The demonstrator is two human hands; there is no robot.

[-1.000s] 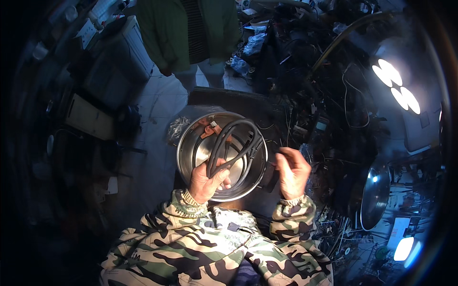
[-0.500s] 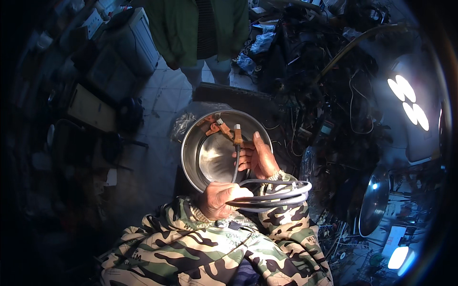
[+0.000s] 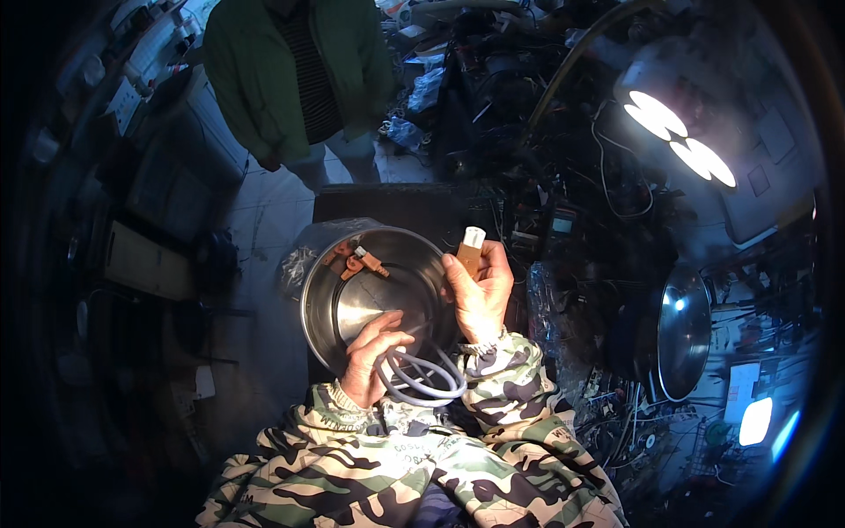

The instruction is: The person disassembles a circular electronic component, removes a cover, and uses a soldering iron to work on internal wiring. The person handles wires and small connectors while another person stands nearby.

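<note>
Currently, both hands are at a round steel pot [image 3: 415, 253], and I give every place from this pot. The right hand [image 3: 482, 286] is above the pot's right rim, its fingers closed around an orange plug [image 3: 469, 256], whose white end points away from the person. The left hand [image 3: 370, 354] is over the near rim, with the fingers stretched toward the pot's inside. Next to its palm, a grey cable coil [image 3: 426, 400] hangs at the near side of the pot, but I cannot tell if this hand really grips it. Inside the pot, near the far left wall, lie other orange plugs [image 3: 373, 262]. Just beside the pot, on its left, is clear plastic [image 3: 297, 264]. Beyond the pot extends a dark counter [image 3: 387, 201], and farther behind stands a person in a green jacket [image 3: 238, 84].
</note>
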